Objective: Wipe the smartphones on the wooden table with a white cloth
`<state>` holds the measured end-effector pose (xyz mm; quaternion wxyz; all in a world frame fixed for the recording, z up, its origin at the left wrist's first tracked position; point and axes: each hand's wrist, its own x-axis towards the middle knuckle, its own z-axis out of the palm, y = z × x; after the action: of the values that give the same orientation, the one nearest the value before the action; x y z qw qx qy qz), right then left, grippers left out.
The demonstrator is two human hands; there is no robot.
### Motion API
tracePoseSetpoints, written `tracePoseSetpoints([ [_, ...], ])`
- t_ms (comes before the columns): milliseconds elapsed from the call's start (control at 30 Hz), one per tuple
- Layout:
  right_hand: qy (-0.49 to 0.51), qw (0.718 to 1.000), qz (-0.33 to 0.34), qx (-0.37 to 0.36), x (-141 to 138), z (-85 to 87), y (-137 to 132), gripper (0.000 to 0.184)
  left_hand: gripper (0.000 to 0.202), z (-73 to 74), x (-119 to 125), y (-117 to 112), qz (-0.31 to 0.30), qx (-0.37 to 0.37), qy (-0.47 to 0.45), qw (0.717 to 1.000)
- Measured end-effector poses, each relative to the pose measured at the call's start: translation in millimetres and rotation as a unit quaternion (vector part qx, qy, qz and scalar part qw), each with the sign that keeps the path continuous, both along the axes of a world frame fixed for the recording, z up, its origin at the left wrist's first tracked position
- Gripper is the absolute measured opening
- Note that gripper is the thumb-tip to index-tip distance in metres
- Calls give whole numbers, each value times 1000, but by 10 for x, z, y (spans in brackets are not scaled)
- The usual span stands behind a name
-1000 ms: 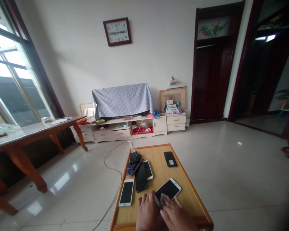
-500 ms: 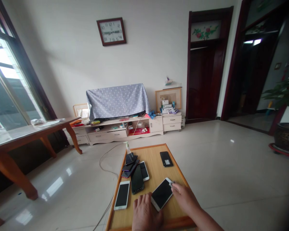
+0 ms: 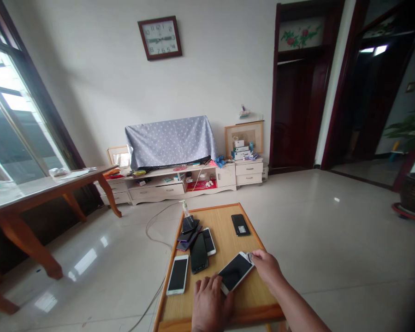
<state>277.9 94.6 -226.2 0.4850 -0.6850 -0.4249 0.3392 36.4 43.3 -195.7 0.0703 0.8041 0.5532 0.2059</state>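
Left hand (image 3: pixel 210 302) down flat on the low light-wood table (image 3: pixel 228 216), fingers spread, fingertips pressing the near corner of a white-framed smartphone with a dark screen (image 3: pixel 235 272) — pinning, not gripping. Right hand (image 3: pixel 267 266) out at the far corner of that same phone, fingers pinched on a small pale wad of cloth (image 3: pixel 249 256) held against the glass. Phone lying diagonally between the two hands, screen up, flat on the wood.

Just left of the left hand, a second white smartphone (image 3: pixel 177 275) face up, near the table's left edge. Just beyond the left fingertips, a black smartphone (image 3: pixel 198 253), overlapping a slim white-edged phone (image 3: pixel 209 241) beside it. Further out from there, a loose heap of dark phones (image 3: pixel 188 233), one propped up on top, and a small clear pump bottle (image 3: pixel 185 209) standing at the far left corner. Ahead of the right hand, well apart, a lone black phone with a pale label (image 3: pixel 240 224).

Off the table's left side, a pale cable (image 3: pixel 155 230) trailing over glossy floor tiles. Far beyond both hands, a cream low cabinet (image 3: pixel 180 182) against the wall, a blue dotted cloth (image 3: pixel 169 140) draped over something on it, and a square dark-framed wall clock (image 3: pixel 159 38) overhead.
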Motion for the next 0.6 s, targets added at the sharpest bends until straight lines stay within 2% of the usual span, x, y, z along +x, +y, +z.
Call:
tracePoseSetpoints([
  [200, 81, 997, 2, -8, -69, 97, 40, 35, 35, -79, 19, 87, 18, 10, 37, 999],
  [367, 136, 991, 8, 0, -102, 149, 66, 31, 42, -148, 50, 179, 42, -65, 51, 996],
  [500, 168, 986, 18, -1, -126, 177, 65, 31, 44, -176, -3, 237, 39, -71, 6, 997],
  [600, 185, 982, 22, 4, -141, 216, 57, 33, 43, -135, -66, 246, 28, -68, -43, 996],
])
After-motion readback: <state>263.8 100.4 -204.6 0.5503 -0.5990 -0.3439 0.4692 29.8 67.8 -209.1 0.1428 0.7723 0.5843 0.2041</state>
